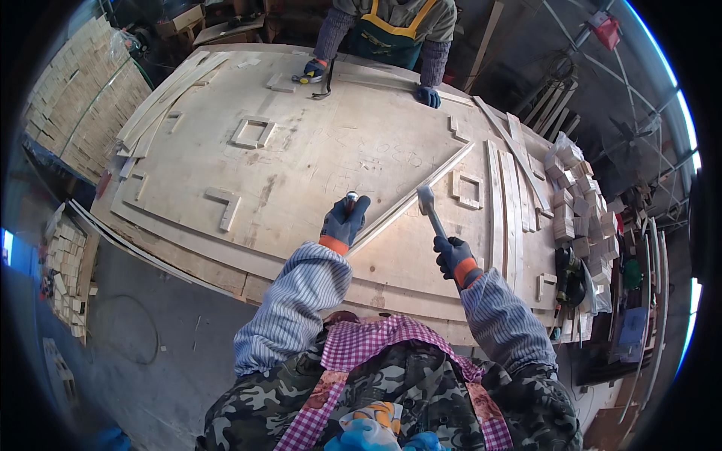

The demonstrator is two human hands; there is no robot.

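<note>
A: Here's the right hand (453, 258), wrapped tight around a hammer (434, 216), just right of the long diagonal batten (397, 212)!

B: And the hammer's head?

A: Right at the batten's edge from this angle; touching or not, I can't tell.

B: Left hand (344, 222)?

A: Just left of the batten's near end, fingers closed on a small shiny piece (351, 197), too tiny to identify.

B: Any writing?

A: Yes, handwritten marks (366, 164) left of the batten, on the pale board (301, 197), too faint to call! Beyond the batten, a co-worker's green apron (385, 43) carries a small yellowish mark, unreadable.

B: Frames?

A: One square wooden frame (468, 203) near the batten's right side, another (248, 144) well off to its left!
</note>
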